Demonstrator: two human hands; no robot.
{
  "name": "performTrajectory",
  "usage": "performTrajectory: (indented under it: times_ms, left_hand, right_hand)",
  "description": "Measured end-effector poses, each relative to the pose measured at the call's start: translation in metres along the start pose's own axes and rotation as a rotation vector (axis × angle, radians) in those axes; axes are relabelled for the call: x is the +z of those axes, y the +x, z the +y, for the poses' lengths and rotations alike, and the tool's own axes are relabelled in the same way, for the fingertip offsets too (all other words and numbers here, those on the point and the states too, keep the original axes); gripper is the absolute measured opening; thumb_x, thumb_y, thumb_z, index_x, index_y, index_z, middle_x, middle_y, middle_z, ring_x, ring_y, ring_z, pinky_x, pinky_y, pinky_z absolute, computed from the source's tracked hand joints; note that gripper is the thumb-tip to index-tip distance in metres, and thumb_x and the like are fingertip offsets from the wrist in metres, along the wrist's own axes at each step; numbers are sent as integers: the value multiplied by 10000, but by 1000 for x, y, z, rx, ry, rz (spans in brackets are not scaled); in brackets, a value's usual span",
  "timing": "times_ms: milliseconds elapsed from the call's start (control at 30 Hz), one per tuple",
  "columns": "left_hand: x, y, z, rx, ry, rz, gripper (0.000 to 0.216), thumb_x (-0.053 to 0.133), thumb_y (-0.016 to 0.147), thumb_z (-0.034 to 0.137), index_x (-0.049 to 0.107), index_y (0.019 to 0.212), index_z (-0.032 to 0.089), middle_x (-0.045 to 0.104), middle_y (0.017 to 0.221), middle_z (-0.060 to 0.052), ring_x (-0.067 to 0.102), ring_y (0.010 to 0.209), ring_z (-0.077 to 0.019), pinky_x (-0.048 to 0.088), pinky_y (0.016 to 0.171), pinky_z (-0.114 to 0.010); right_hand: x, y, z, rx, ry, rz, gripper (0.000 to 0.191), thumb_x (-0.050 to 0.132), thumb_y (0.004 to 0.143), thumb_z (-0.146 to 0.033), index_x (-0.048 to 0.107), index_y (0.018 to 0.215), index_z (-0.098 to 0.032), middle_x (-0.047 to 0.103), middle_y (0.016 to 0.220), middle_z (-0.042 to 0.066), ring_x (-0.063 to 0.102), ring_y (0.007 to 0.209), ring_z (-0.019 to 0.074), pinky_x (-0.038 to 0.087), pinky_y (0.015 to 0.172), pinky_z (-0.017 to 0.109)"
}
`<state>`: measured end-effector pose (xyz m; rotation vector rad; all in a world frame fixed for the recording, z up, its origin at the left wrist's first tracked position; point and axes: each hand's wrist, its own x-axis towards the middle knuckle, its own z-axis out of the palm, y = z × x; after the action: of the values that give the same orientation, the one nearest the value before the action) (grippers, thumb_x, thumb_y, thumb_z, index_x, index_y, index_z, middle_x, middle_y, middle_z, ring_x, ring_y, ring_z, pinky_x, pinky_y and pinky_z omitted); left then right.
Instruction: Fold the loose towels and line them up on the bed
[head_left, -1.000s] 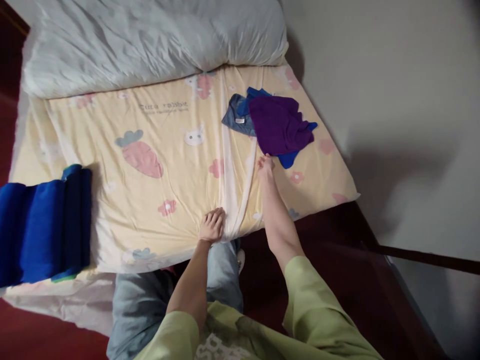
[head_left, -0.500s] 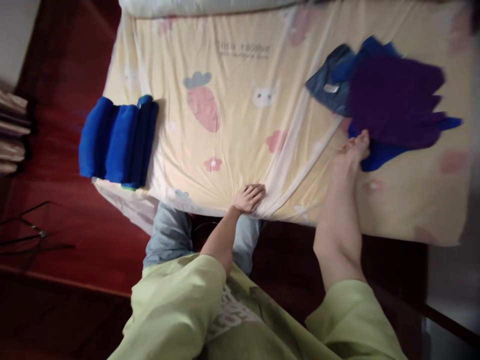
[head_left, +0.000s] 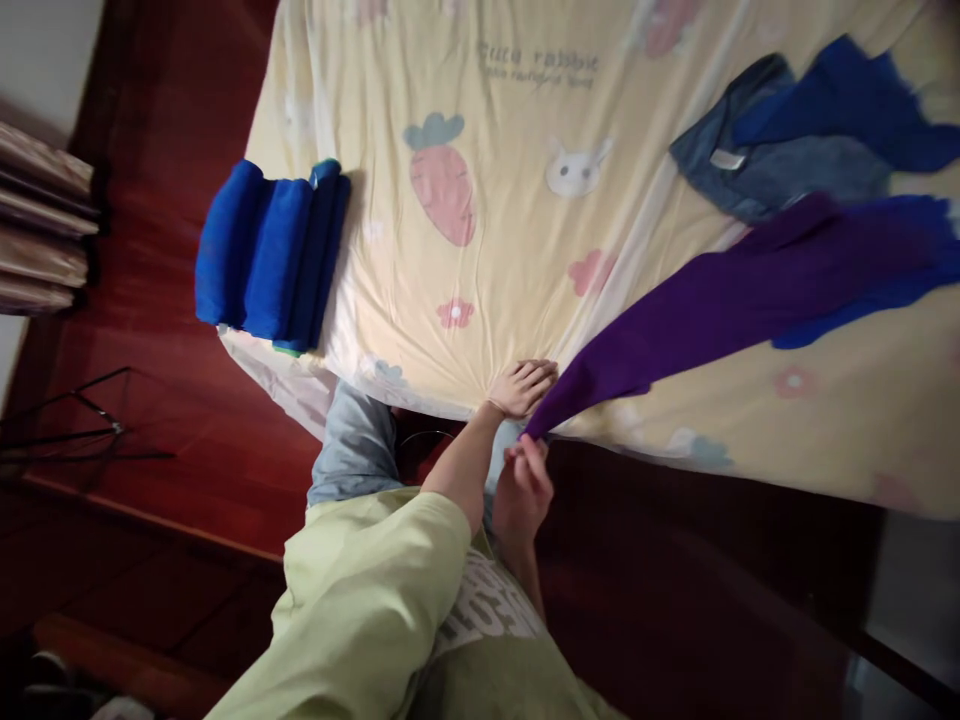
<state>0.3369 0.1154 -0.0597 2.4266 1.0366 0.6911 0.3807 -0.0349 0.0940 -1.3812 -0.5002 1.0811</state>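
Observation:
A purple garment [head_left: 697, 300] stretches across the right part of the bed, drawn to a point at the near edge. My right hand [head_left: 527, 480] pinches that corner just off the mattress edge. Beside it, my left hand [head_left: 523, 387] rests flat on the yellow printed sheet [head_left: 375, 290], fingers loosely extended, holding nothing. Under and behind the purple cloth lie a blue garment [head_left: 847, 105] and a denim piece [head_left: 795, 170] with a white label. What kind of garment the purple one is, I cannot tell.
Several rolled or folded blue cloths [head_left: 274, 255] sit in a row at the bed's left edge. A thin black metal stand [head_left: 105, 420] is on the red floor [head_left: 165, 330] at left. Striped curtains [head_left: 45, 220] hang at the far left.
My right hand has pulled the purple garment's corner off the pile, toward me and to the left, uncovering more denim and blue cloth. My left hand stays on the sheet. The view has shifted.

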Motion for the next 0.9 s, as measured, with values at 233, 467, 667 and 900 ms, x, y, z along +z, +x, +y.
performTrajectory:
  times_ms: [233, 467, 667, 900]
  left_hand:
    - [-32, 11, 5, -61, -67, -37, 437, 507, 980, 268, 634, 1355, 80, 607, 1443, -223, 541, 1359, -341, 438, 1100, -534]
    - [-111, -24, 66, -123, -394, 332, 588, 637, 950, 323, 478, 1496, 174, 513, 1520, -212, 514, 1414, -331, 473, 1162, -556]
    - [-197, -117, 112, -252, -531, 693, 466, 757, 891, 268, 619, 1329, 343, 707, 1267, -44, 700, 1185, -275, 614, 1036, -495]
    - [-254, -155, 109, -535, -485, 836, 187, 772, 883, 369, 680, 901, 207, 763, 921, -49, 757, 911, -216, 632, 895, -378]
  right_hand:
    - [-24, -15, -48, -473, -442, -210, 336, 608, 998, -283, 755, 1300, -286, 621, 1309, 100, 565, 1359, 284, 497, 1131, 489]
    - [-1, -43, -87, -836, -595, -357, 439, 524, 1023, -177, 670, 1417, -308, 641, 1250, 98, 563, 1373, 239, 434, 1236, 489]
    - [54, -90, -53, -918, -632, -663, 466, 510, 1014, -177, 644, 1446, -289, 685, 1248, 88, 587, 1341, 239, 426, 1246, 509]
    - [51, -92, -6, -814, -690, -512, 373, 600, 968, -170, 757, 1255, -349, 703, 1186, 66, 633, 1269, 251, 528, 1117, 477]
